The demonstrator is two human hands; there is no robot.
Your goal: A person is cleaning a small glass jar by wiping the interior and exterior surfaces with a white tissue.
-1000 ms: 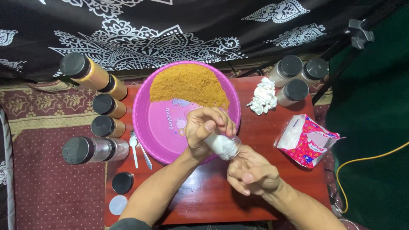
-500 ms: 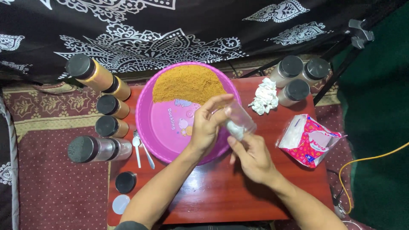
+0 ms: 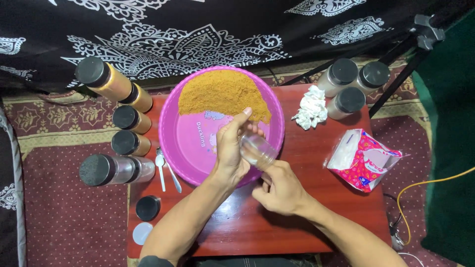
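Clear jar sits mid-frame, over the lower right rim of the pink basin. It's tilted, long axis running upper left to lower right; the lower-right end points at the right hand, the upper-left end at the basin. Contents hard to read: whitish blur inside, can't tell what it is.

Left hand is wrapped around the jar from the left, index finger extended up toward the brown powder. Right hand is at the jar's lower end, fingers curled against it; whether it's gripping the jar or something tucked in it is hidden by the fingers.

Brown powder fills the upper part of the basin. Basin rests on a red-brown table.

Left of frame: a column of black-capped jars, some with brown fill, one clear lying on its side. Two white spoons just beside the basin. Loose black lid and white lid at lower left.

Upper right: three capped jars, crumpled tissue beside them. Pink tissue pack at right edge of the table. Forearms cut off at the bottom.
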